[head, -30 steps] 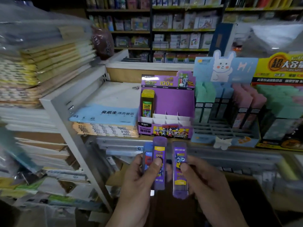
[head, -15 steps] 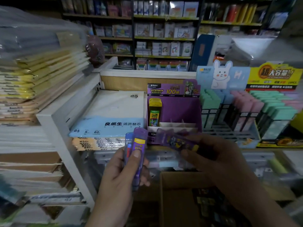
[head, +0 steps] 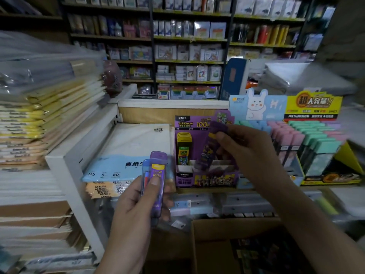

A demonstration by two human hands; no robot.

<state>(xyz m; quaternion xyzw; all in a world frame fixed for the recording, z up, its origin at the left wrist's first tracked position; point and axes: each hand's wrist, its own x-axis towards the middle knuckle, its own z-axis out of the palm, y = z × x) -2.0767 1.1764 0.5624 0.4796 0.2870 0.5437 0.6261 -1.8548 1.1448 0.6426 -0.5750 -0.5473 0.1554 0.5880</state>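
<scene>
Purple plastic is pinched between the thumb and fingertips of the right hand [head: 250, 153]: a purple lead case [head: 209, 149], held near its top and tilted, its lower end just above the white dividers [head: 185, 168] of the purple display box [head: 213, 180]; the grip is narrow and firm on the case's upper part. To do this well, I would bring the case upright first, label to the front, then let its foot find one slot between the dividers; slide it down along the divider wall rather than dropping it; let go only once it stands by itself, since a tilted case could straddle two slots.

The left hand [head: 134, 210] waits lower, in front of the shelf edge and left of the box; it grips a blue case [head: 145, 175] and a second purple case [head: 157, 180] side by side, thumb pressed across the purple one.

Inside the purple display box, yellow cases [head: 183, 147] stand one behind another in the left column; the slots beside them look empty, though the right hand hides some. Just beside it, the rabbit-topped display box [head: 256, 105] holds upright pastel cases [head: 284, 135] in rows. Below the shelf sits an open cardboard carton [head: 213, 230]; its contents are too dark to tell.
</scene>
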